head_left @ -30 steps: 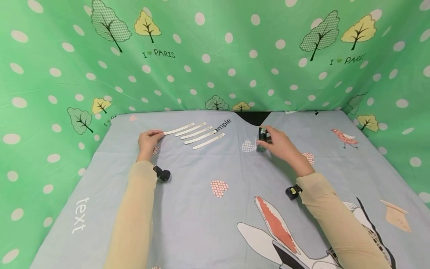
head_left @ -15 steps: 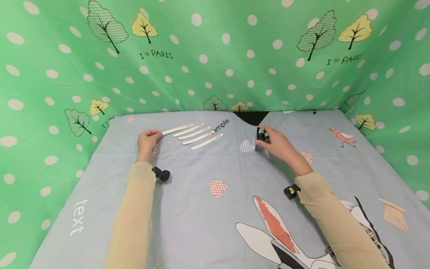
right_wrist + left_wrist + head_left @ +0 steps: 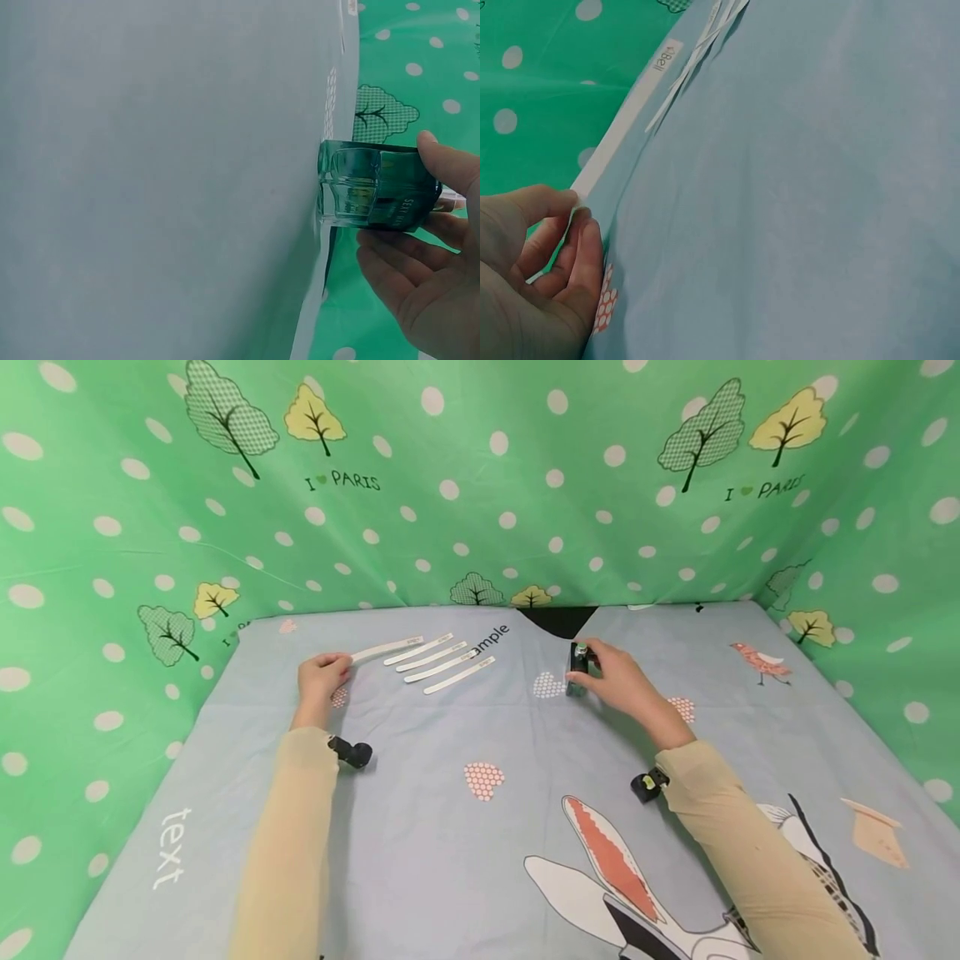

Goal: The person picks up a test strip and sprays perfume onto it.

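White strip (image 3: 387, 648), toward the surface's (image 3: 420, 827) far left: left hand (image 3: 322, 683) pinches its near end between thumb and fingers. Right hand (image 3: 618, 679) grips a green bottle (image 3: 356, 184), upright, its base seemingly on the surface. We judge the step in hand to be lifting or adjusting that strip; the next move would call for a light, steady pinch, clear of its neighbours. We count five strips (one pinched, plus four loose strips (image 3: 459, 676) side by side), one bottle, two hands.
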Tool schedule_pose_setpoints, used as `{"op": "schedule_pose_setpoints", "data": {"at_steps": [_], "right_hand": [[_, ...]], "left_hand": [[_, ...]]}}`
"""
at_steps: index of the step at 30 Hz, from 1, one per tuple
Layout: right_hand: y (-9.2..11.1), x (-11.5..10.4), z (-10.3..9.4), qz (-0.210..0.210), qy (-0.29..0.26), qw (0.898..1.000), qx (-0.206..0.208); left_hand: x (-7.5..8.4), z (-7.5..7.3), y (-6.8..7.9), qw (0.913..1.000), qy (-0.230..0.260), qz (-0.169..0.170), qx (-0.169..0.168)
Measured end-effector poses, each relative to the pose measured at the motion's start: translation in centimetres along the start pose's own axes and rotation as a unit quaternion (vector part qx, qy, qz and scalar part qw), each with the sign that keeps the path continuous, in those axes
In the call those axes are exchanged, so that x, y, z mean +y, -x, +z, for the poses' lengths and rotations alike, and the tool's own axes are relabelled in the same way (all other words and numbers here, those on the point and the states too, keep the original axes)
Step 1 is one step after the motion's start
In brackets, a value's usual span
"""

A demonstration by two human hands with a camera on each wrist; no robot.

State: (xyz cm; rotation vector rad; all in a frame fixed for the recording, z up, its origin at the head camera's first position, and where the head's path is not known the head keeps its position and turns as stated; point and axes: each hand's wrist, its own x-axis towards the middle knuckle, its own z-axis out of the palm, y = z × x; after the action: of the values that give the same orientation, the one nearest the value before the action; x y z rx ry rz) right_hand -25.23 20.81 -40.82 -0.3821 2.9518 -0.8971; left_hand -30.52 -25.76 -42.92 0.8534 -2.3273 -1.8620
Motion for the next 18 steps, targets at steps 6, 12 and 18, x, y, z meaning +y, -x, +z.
{"op": "schedule_pose_setpoints", "data": {"at_steps": [6,12,18], "right_hand": [[-0.11,0.12,0.03,0.002,-0.027,1.0,0.0],[-0.12,0.42,0.2,0.0,-0.08,0.997,0.002],[-0.15,0.72,0.39,-0.003,-0.097,0.995,0.007]], "left_hand": [[0.12,-0.31,0.55,0.9995,0.028,0.01,-0.005],[0.25,-0.43,0.67,0.9996,0.019,0.021,-0.006],[0.77,-0.56,0.9,0.9994,0.018,0.028,-0.011]]}}
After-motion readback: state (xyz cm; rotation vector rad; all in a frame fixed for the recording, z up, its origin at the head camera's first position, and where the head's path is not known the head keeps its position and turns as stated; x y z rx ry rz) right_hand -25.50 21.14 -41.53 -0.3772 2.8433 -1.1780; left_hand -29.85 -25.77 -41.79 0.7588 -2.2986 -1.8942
